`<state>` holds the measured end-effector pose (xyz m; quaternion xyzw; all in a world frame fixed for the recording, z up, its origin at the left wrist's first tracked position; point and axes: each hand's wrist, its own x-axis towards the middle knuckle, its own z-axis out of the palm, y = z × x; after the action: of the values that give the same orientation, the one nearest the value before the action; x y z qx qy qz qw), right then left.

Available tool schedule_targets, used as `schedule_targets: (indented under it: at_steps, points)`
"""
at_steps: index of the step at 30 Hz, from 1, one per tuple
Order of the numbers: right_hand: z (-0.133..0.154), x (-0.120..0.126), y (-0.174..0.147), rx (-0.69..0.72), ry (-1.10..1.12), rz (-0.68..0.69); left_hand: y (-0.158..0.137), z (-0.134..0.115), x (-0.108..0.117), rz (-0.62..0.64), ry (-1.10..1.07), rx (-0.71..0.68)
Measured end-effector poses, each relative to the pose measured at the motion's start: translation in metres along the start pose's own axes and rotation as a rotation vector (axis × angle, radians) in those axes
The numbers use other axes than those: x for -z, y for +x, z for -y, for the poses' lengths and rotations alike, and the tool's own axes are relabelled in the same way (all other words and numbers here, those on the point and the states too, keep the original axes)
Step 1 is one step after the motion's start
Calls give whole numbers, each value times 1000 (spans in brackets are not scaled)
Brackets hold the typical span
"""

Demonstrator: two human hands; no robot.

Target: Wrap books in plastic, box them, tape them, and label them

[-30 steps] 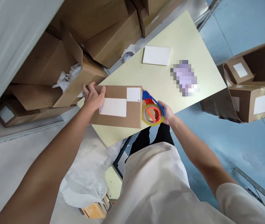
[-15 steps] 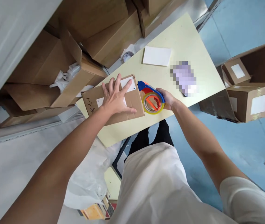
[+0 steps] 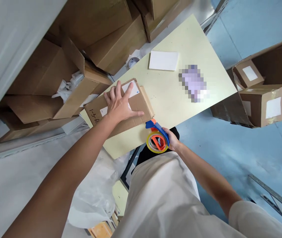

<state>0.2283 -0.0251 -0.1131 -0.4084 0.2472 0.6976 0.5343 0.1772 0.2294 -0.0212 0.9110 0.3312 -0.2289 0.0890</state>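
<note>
A cardboard box [image 3: 136,102] with white labels and handwritten marks lies on the pale yellow table. My left hand [image 3: 119,102] rests flat on top of it, fingers spread and thumb pointing right. By the box's near right corner is a tape dispenser [image 3: 164,129] with a blue frame, orange parts and a roll of clear yellowish tape. My right hand [image 3: 172,138] is wrapped around its blue handle. The dispenser's head is close to the box corner; whether they touch I cannot tell.
On the table [image 3: 192,39] lie a white stack of paper [image 3: 164,60] and a blurred-out purple item [image 3: 194,82]. Open cartons [image 3: 78,89] line the left and back. A tape roll [image 3: 133,62] sits behind the table. At right, a large carton [image 3: 232,109] holds smaller boxes.
My right hand has drawn the tape dispenser toward my body, from the box's right side to below its near right corner. My left hand stays spread on the box.
</note>
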Motion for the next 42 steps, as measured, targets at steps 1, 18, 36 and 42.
schedule_targets:
  at_steps: [1, 18, 36, 42]
  points:
    - [5, -5, 6, 1, 10, 9, 0, 3, 1, -13, -14, 60]
    - [145, -54, 69, -46, -280, 119, 23, 41, 10, 99, -13, -89]
    - [-17, 53, -42, -8, -209, -169, 11, 44, -9, 29, -27, 14]
    - [18, 15, -7, 60, -33, -112, -14, 77, -21, -55, -169, 414]
